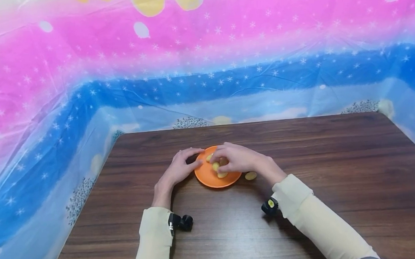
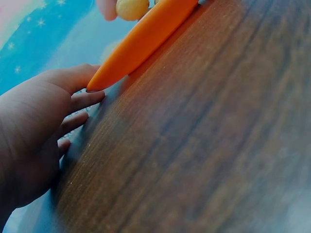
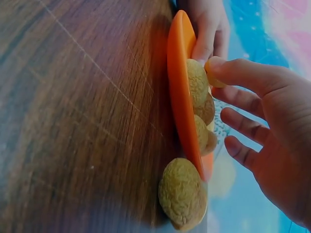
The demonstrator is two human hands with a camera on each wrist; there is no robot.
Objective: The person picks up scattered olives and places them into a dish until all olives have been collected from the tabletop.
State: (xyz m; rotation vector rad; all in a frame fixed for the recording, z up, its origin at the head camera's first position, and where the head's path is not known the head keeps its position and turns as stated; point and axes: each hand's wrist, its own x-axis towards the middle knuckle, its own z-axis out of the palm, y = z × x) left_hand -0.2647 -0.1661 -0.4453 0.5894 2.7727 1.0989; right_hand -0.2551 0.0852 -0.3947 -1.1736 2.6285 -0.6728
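Observation:
An orange plate (image 1: 205, 179) sits on the table with several small yellow-brown oval pieces, which look like cut potatoes, on it. At the plate's left edge is my left hand (image 1: 175, 168), its thumb and forefinger spread around the rim. Over the plate, my right hand (image 1: 240, 158) pinches a yellow potato piece (image 3: 215, 77) between thumb and forefinger; the other fingers curve loosely beside it. Its wrist view shows wrinkled skin on the potato pieces (image 3: 197, 82) lying along the plate. Just outside the plate's right rim, another potato piece (image 1: 251, 176) lies on the table.
The dark wood-grain table (image 1: 222, 233) extends around the plate. Behind it and along its sides hangs a pink and blue patterned cloth (image 1: 202, 49). A small black camera sits on each wrist, at the left (image 1: 183, 222) and right (image 1: 269, 206) cuffs.

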